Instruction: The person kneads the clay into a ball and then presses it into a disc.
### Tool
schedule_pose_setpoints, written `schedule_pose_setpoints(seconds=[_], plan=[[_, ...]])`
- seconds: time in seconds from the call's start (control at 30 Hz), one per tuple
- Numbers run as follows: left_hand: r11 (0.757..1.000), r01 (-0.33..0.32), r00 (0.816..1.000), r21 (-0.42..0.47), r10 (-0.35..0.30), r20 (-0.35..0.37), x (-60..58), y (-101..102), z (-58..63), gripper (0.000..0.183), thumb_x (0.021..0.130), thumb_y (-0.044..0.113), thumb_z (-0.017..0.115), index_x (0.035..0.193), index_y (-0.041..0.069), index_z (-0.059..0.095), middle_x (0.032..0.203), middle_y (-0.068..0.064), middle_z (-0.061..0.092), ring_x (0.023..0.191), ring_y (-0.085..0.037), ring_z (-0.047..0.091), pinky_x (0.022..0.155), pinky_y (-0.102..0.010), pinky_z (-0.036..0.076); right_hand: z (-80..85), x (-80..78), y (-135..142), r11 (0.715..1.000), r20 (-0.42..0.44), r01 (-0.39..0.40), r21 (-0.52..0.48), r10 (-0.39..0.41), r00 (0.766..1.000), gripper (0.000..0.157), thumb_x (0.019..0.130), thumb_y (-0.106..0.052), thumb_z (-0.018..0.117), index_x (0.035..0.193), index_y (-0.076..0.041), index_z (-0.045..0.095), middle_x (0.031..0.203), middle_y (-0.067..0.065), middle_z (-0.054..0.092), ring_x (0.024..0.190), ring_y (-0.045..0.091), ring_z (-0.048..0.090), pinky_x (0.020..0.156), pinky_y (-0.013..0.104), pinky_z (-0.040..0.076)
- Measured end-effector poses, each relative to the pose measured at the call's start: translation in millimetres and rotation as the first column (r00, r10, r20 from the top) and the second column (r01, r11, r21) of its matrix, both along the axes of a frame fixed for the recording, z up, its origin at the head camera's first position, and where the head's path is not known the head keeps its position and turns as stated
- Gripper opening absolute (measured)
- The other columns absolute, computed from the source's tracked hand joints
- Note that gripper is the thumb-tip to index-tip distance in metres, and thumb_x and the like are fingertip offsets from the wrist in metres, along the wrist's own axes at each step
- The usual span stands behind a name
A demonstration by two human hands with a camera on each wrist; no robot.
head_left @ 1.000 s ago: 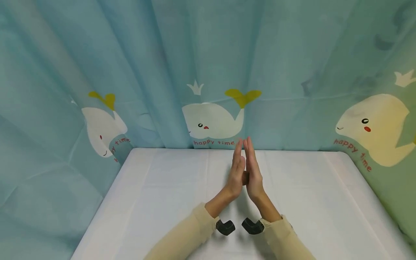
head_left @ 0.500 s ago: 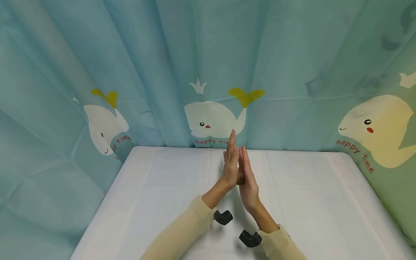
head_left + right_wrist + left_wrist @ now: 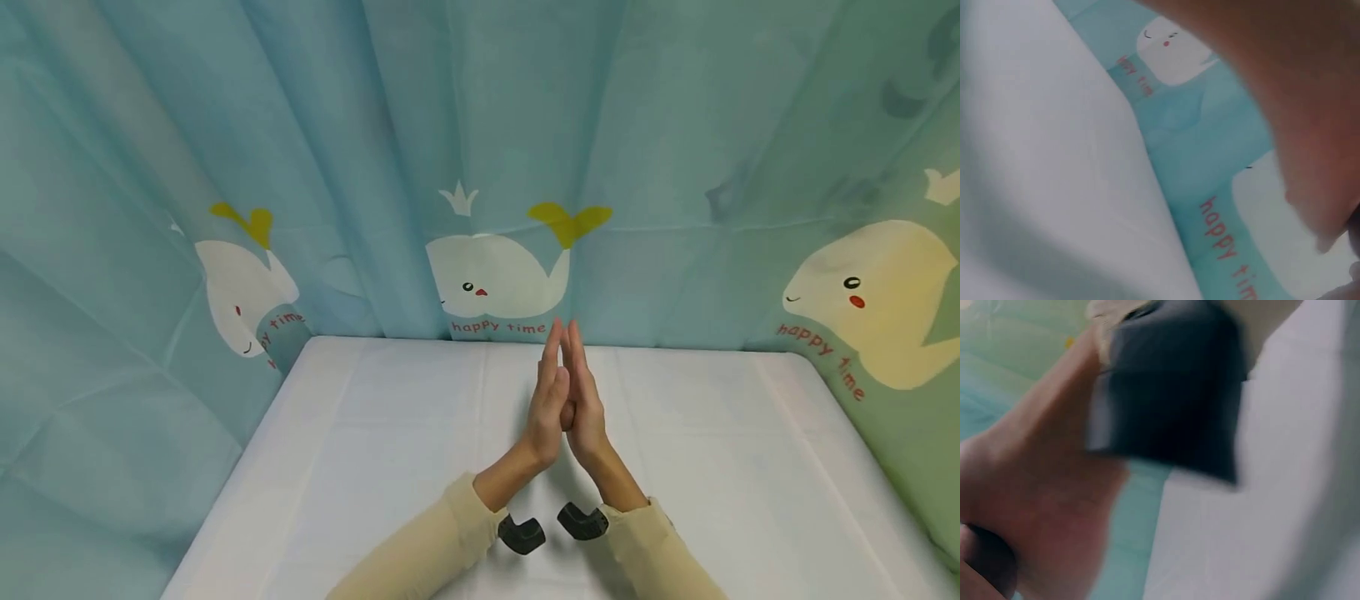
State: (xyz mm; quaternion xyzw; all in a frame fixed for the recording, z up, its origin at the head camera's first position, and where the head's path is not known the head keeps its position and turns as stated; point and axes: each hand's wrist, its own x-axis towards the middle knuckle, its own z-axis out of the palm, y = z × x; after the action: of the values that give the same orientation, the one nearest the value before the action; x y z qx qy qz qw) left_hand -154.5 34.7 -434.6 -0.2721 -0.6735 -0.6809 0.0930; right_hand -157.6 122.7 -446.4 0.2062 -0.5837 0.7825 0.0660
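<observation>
My left hand point(image 3: 546, 417) and right hand point(image 3: 588, 421) stand palm to palm above the white table, their straight fingers pointing forward. Between the palms they press a small brown, rounded lump point(image 3: 567, 415), mostly hidden in the head view. It looks dark and smooth-edged in the left wrist view, where the lump point(image 3: 992, 559) sits at the lower left against a palm. Only a dark sliver at the right edge shows in the right wrist view. What the lump is made of cannot be told.
A white-covered table point(image 3: 405, 417) lies under the hands. Behind and beside it hangs a blue-green curtain point(image 3: 645, 150) printed with whales. A black wrist-worn device point(image 3: 522, 534) sits at the left cuff, another device point(image 3: 582, 522) at the right.
The left hand slid forward past the right half a second ago, then came back; the hands are level again. The lump between the palms has turned and shows a rounder side.
</observation>
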Motion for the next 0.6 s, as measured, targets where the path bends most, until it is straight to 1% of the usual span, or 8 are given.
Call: schedule_pose_setpoints(seconds=[0.03, 0.1, 0.13, 0.23, 0.3, 0.37, 0.43, 0.6], plan=[[1.0, -0.001, 1.0, 0.002, 0.001, 0.001, -0.6, -1, 1.2, 0.066, 0.109, 0.046, 0.021, 0.167, 0.018, 0.008, 0.172, 0.005, 0.009, 0.157, -0.016, 0.005, 0.125, -0.051, 0.003, -2.6, 1.0, -1, 1.0, -0.003, -0.007, -0.007, 0.007, 1.0, 0.057, 0.114, -0.039, 0.01, 0.167, -0.023, -0.001, 0.173, 0.009, -0.001, 0.138, -0.006, 0.036, 0.105, 0.015, 0.036], [1.0, -0.009, 1.0, 0.006, 0.009, -0.006, -4.0, -2, 4.1, 0.066, 0.109, 0.046, 0.021, 0.167, 0.018, 0.008, 0.172, 0.006, 0.008, 0.157, -0.015, 0.006, 0.125, -0.05, 0.005, -7.6, 5.2, -4, 1.0, 0.002, -0.012, -0.017, 0.012, 1.0, 0.057, 0.114, -0.038, 0.009, 0.167, -0.02, 0.0, 0.173, 0.007, -0.001, 0.14, -0.001, 0.037, 0.107, 0.016, 0.034], [1.0, -0.017, 1.0, 0.002, 0.017, -0.014, -6.3, -3, 6.0, 0.065, 0.109, 0.046, 0.021, 0.167, 0.018, 0.009, 0.172, 0.006, 0.008, 0.157, -0.015, 0.006, 0.125, -0.05, 0.005, -9.6, 7.5, -6, 1.0, -0.005, -0.02, -0.022, 0.019, 1.0, 0.056, 0.114, -0.037, 0.009, 0.167, -0.019, 0.0, 0.173, 0.007, -0.003, 0.149, 0.0, 0.022, 0.115, 0.018, 0.027], [0.999, -0.045, 0.997, -0.021, 0.044, -0.06, -15.1, -4, 9.2, 0.064, 0.111, 0.044, 0.021, 0.167, 0.015, 0.009, 0.173, 0.003, 0.008, 0.158, -0.017, 0.007, 0.124, -0.052, 0.004, -11.3, 14.3, -10, 0.999, -0.021, -0.031, -0.036, 0.031, 0.999, 0.056, 0.114, -0.036, 0.008, 0.167, -0.02, 0.001, 0.173, 0.0, -0.005, 0.154, 0.005, 0.012, 0.118, 0.019, 0.02], [0.997, -0.063, 0.996, -0.046, 0.06, -0.067, -20.2, -4, 8.9, 0.065, 0.111, 0.044, 0.02, 0.167, 0.014, 0.01, 0.173, 0.002, 0.008, 0.158, -0.017, 0.007, 0.124, -0.054, 0.001, -8.8, 17.8, -12, 0.999, -0.034, -0.021, -0.037, 0.019, 0.999, 0.055, 0.114, -0.035, 0.008, 0.167, -0.021, 0.002, 0.173, -0.003, -0.005, 0.156, 0.007, 0.003, 0.12, 0.019, 0.016], [0.996, -0.062, 0.997, -0.07, 0.059, -0.044, -23.0, -4, 5.2, 0.066, 0.11, 0.048, 0.02, 0.167, 0.015, 0.01, 0.173, 0.001, 0.008, 0.158, -0.015, 0.006, 0.123, -0.057, -0.002, -3.4, 19.5, -12, 1.0, -0.043, -0.002, -0.025, 0.001, 0.999, 0.055, 0.114, -0.036, 0.009, 0.167, -0.023, 0.002, 0.173, -0.005, -0.004, 0.157, 0.011, -0.002, 0.12, 0.02, 0.015], [0.997, -0.034, 0.999, -0.07, 0.034, 0.005, -23.4, -3, -0.5, 0.068, 0.109, 0.053, 0.02, 0.167, 0.019, 0.01, 0.173, 0.003, 0.007, 0.157, -0.014, 0.004, 0.122, -0.059, -0.003, 2.8, 19.6, -10, 1.0, -0.043, 0.022, -0.001, -0.022, 0.999, 0.055, 0.113, -0.035, 0.009, 0.167, -0.024, 0.003, 0.173, -0.005, -0.003, 0.157, 0.014, -0.004, 0.12, 0.021, 0.014], [0.999, 0.053, 0.993, 0.004, -0.053, 0.103, -12.5, 1, -8.3, 0.067, 0.108, 0.056, 0.019, 0.167, 0.027, 0.006, 0.171, 0.01, 0.006, 0.156, -0.011, 0.003, 0.124, -0.053, 0.004, 9.9, 10.1, -2, 0.995, -0.013, 0.083, 0.057, -0.082, 0.997, 0.056, 0.112, -0.04, 0.013, 0.166, -0.033, 0.001, 0.172, -0.008, 0.0, 0.157, 0.012, -0.003, 0.12, 0.029, 0.011]])
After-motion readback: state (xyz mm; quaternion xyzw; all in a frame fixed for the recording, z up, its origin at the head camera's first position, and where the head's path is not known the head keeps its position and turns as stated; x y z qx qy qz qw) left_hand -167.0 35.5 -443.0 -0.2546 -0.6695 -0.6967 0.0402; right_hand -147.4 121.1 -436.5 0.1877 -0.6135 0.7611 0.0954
